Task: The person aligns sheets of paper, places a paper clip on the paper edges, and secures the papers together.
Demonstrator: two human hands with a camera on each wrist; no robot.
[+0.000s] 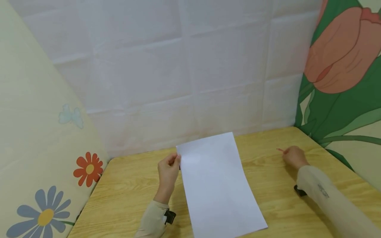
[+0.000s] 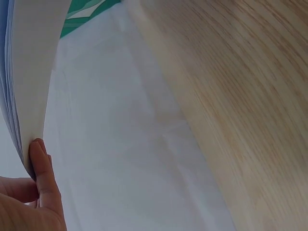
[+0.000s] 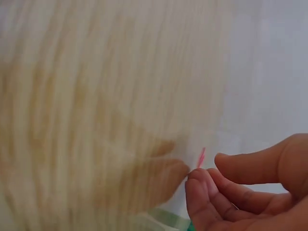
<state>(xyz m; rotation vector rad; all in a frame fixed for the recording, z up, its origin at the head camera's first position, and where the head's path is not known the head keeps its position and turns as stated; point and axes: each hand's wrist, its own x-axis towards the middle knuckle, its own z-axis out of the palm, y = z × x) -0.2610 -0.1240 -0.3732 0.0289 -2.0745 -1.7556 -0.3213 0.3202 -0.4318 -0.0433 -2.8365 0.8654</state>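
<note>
My left hand (image 1: pixel 169 170) pinches the upper left edge of a stack of white paper (image 1: pixel 220 185), raised at a slant over the table. In the left wrist view several sheet edges of the paper (image 2: pixel 29 82) show, with the fingertips at its corner. Away to the right, my right hand (image 1: pixel 294 157) holds a small pink paper clip (image 1: pixel 279 149) low over the table. The right wrist view shows the clip (image 3: pixel 201 157) as a thin pink loop sticking up from the curled fingertips, its lower end hidden by them.
A wood-grain table (image 1: pixel 128 185) lies under both hands. Behind it hangs a creased white cloth (image 1: pixel 143 79). Flower-printed panels stand at the left (image 1: pixel 38 132) and right (image 1: pixel 342 66) sides. A dark wrist camera (image 1: pixel 170 217) sits on the left sleeve.
</note>
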